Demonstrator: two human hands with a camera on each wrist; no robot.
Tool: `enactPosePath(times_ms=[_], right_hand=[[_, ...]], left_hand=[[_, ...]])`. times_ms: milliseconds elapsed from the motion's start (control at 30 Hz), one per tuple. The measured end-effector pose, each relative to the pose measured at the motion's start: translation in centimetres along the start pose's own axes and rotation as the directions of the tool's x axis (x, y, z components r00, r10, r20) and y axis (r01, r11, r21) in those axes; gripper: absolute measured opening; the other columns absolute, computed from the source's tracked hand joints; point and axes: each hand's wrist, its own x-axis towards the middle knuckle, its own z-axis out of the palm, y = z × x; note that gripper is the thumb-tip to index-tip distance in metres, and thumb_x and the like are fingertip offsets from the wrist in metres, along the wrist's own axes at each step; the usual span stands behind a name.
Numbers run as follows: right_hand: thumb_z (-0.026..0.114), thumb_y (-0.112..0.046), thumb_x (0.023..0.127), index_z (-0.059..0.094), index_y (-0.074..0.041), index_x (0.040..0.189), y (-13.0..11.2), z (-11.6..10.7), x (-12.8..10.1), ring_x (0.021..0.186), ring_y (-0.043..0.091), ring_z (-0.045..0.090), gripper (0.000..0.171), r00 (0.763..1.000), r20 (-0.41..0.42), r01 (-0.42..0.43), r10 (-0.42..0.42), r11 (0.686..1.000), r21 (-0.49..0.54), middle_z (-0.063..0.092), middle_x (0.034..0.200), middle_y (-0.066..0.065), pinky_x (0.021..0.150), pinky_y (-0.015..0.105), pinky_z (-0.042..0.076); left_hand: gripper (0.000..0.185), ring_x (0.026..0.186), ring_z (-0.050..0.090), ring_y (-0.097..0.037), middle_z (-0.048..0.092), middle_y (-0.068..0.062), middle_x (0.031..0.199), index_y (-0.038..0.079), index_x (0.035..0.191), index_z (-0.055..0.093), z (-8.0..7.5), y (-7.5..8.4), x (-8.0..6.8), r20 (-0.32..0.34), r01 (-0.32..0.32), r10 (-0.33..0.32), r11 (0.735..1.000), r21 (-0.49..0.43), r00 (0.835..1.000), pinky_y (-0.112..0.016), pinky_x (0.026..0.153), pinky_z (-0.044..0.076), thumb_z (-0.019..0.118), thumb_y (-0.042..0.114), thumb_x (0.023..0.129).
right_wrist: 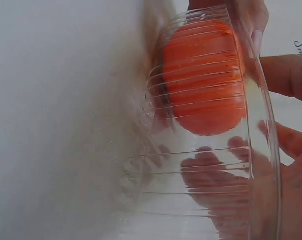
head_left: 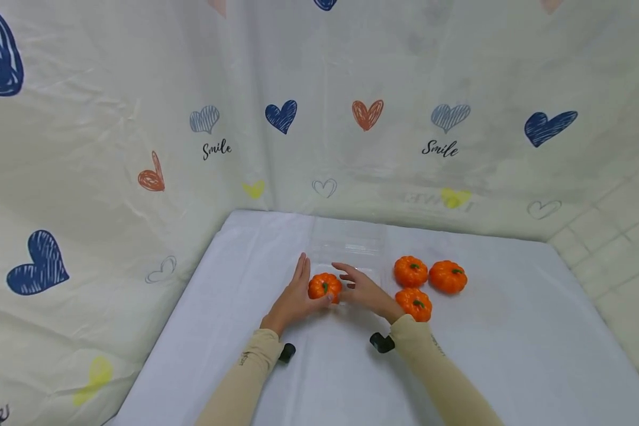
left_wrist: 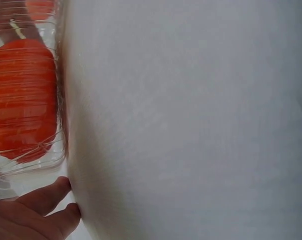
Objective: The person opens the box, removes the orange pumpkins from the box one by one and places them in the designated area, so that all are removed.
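Note:
A small orange pumpkin (head_left: 325, 286) with a green stem sits inside a clear plastic clamshell box (right_wrist: 206, 172), seen through its ribbed wall in both wrist views. In the head view the box's raised lid (head_left: 347, 235) stands at the back. My left hand (head_left: 295, 300) is at the pumpkin's left, fingers extended and thumb in front of it. On the other side my right hand (head_left: 366, 291) hovers with loosely bent, spread fingers. Whether either hand touches the pumpkin cannot be told.
Right of the box, beside my right hand, lie three more orange pumpkins: a back one (head_left: 410, 271), a right one (head_left: 448, 277) and a front one (head_left: 414, 304). A white cloth (head_left: 511, 343) covers the table. A heart-printed curtain (head_left: 383, 160) hangs behind.

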Motion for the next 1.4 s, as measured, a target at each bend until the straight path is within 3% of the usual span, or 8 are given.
enactPosePath(times_ms=[200, 467, 733, 1067, 1400], right_hand=[[0.08, -0.014, 0.092, 0.043, -0.015, 0.166, 0.25, 0.32, 0.42, 0.152, 0.044, 0.038, 0.083, 0.999, 0.029, -0.037, 0.037, 0.999, 0.018, 0.037, 0.17, 0.012, 0.116, 0.065, 0.04], [0.08, -0.014, 0.096, 0.044, -0.006, 0.163, 0.28, 0.13, 0.34, 0.149, 0.047, 0.042, 0.077, 0.996, 0.08, 0.023, -0.024, 1.0, 0.01, 0.043, 0.166, 0.017, 0.116, 0.061, 0.042], [0.082, -0.018, 0.096, 0.051, -0.006, 0.158, 0.54, 0.11, 0.37, 0.144, 0.043, 0.049, 0.07, 0.996, 0.086, 0.028, -0.029, 1.0, 0.01, 0.049, 0.161, 0.016, 0.116, 0.056, 0.044], [0.086, -0.015, 0.093, 0.057, -0.007, 0.146, 0.68, 0.22, 0.64, 0.131, 0.037, 0.059, 0.061, 1.0, -0.007, 0.004, -0.004, 1.0, -0.021, 0.059, 0.145, 0.013, 0.109, 0.052, 0.052], [0.086, -0.011, 0.091, 0.06, -0.011, 0.142, 0.45, 0.35, 0.65, 0.13, 0.034, 0.059, 0.057, 0.992, -0.109, -0.057, 0.058, 0.998, 0.008, 0.06, 0.143, 0.008, 0.109, 0.053, 0.052]], left_hand=[[0.12, 0.158, 0.027, -0.041, -0.01, -0.003, 0.18, 0.003, 0.171, 0.008, -0.02, 0.18, -0.08, 0.0, 0.005, -0.005, 1.0, -0.012, 1.0, -0.058, 0.123, 0.031, 0.071, 0.068, 0.092], [0.119, 0.157, 0.029, -0.04, -0.008, -0.005, 0.18, 0.003, 0.171, 0.009, 0.33, -0.16, 0.06, -0.006, -0.003, 0.003, 1.0, -0.003, 1.0, -0.055, 0.123, 0.032, 0.071, 0.066, 0.092], [0.122, 0.156, 0.03, -0.044, -0.008, -0.005, 0.18, 0.003, 0.171, 0.009, 0.41, -0.02, -0.06, -0.007, 0.002, -0.002, 1.0, -0.009, 1.0, -0.059, 0.122, 0.033, 0.072, 0.068, 0.09], [0.122, 0.155, 0.034, -0.044, -0.007, -0.004, 0.18, 0.004, 0.172, 0.008, 0.17, 0.03, 0.05, -0.003, 0.01, -0.01, 1.0, 0.003, 1.0, -0.059, 0.121, 0.034, 0.073, 0.068, 0.09], [0.123, 0.158, 0.028, -0.039, -0.01, -0.001, 0.18, 0.006, 0.172, 0.007, 0.12, 0.01, -0.07, -0.004, 0.023, -0.023, 1.0, 0.014, 1.0, -0.058, 0.122, 0.033, 0.07, 0.072, 0.091]])
